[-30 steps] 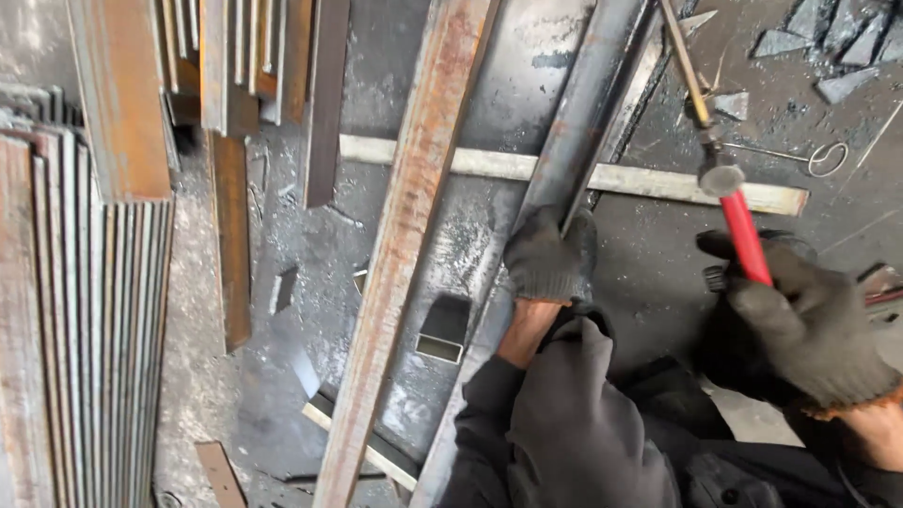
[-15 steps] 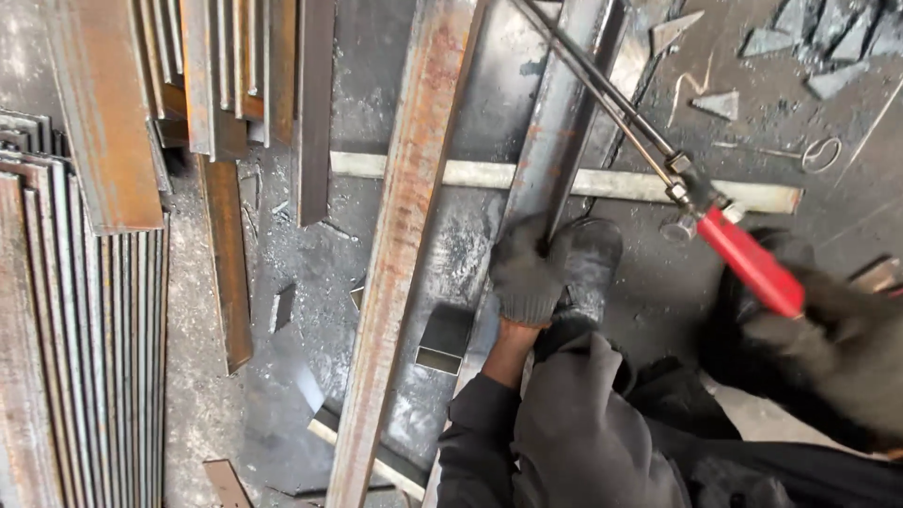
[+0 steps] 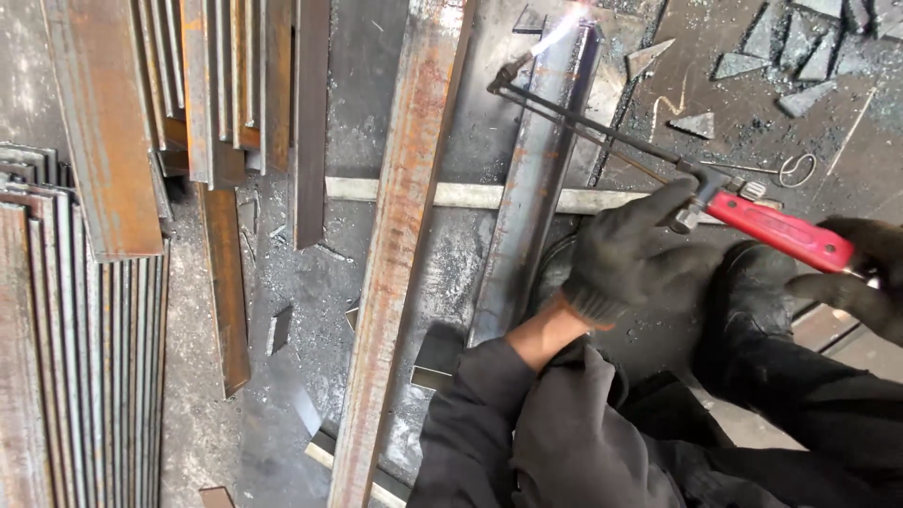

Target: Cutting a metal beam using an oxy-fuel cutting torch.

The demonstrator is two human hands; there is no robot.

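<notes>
Rusty strips [image 3: 56, 357] stand stacked at the left, and beside them a long rusty bar [image 3: 400, 245] lies next to a grey bar [image 3: 531, 188] across a pale crosspiece [image 3: 451, 195]. The gloved left hand [image 3: 632, 254] has its fingers curled loosely, its forefinger stretched up to touch the valve end of the torch [image 3: 658, 165], whose flame burns at the grey bar's far end. At the right edge the gloved right hand [image 3: 861, 277] is clenched around the torch's red handle [image 3: 781, 229].

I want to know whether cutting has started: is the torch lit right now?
Yes, a bright flame shows at the tip of the torch, playing on the far end of the grey steel bar.
</notes>
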